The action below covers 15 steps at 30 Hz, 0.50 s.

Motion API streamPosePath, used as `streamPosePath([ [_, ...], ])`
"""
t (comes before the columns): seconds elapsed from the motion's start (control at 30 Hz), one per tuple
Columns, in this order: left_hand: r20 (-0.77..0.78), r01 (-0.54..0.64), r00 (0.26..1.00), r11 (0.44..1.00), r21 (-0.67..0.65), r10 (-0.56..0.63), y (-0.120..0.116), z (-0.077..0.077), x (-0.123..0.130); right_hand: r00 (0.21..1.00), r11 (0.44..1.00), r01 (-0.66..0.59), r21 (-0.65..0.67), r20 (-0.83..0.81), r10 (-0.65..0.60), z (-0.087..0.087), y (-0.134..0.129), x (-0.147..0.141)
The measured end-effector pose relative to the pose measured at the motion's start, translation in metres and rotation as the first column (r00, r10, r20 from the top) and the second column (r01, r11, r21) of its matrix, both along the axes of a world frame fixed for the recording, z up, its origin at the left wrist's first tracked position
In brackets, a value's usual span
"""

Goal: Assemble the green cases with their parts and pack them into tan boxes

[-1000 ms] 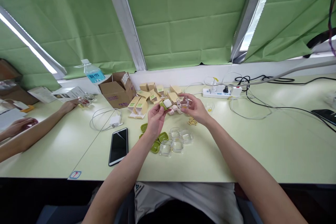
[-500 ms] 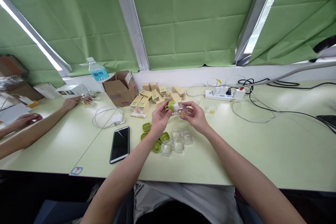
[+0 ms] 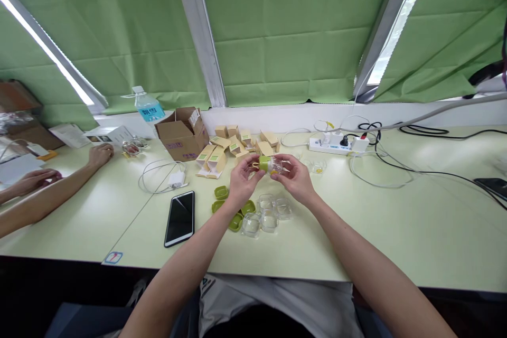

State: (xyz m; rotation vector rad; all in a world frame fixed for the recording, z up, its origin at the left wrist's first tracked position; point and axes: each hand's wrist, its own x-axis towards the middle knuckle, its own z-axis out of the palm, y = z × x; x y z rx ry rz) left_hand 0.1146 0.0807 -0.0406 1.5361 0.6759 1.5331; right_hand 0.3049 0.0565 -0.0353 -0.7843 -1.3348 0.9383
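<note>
Between my hands, above the middle of the table, a small clear bottle lies on its side with its green cap [image 3: 264, 163] towards the left. My left hand [image 3: 243, 178] pinches the cap end, where a small loop sticks out. The fingers of my right hand [image 3: 293, 175] are closed round the clear bottle body [image 3: 276, 165]. Below them, several green plastic cups [image 3: 235, 222] lie partly behind my left forearm. Beside those stand several clear plastic cups [image 3: 269, 220]. Just behind my hands are several small beige cartons [image 3: 217, 159].
An open cardboard box [image 3: 181, 140] and a large water bottle [image 3: 148, 105] stand at the back left. A phone [image 3: 179, 219] and a white charger [image 3: 176, 179] lie left of my arm. Back right is a power strip [image 3: 330, 145] with cables. Another person's hands [image 3: 101, 155] are far left.
The green cap and the clear body, with a white part showing between them before, now sit closer together. The other person's farther hand has drawn back slightly from the small items.
</note>
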Motion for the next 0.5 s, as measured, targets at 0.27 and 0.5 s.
streamPosePath([
  [0.27,-0.076,-0.021,0.997,0.998,0.054,0.025,-0.0024,0.0040,-0.0025,1.000,1.000,-0.016,0.017,-0.014,0.017,0.0004,0.0015,0.0033],
  [0.5,-0.114,-0.051,0.992,0.998,0.044,0.056,-0.0035,0.0064,-0.0024,0.999,0.999,-0.043,-0.001,-0.022,0.043,0.0025,-0.0017,0.0011],
])
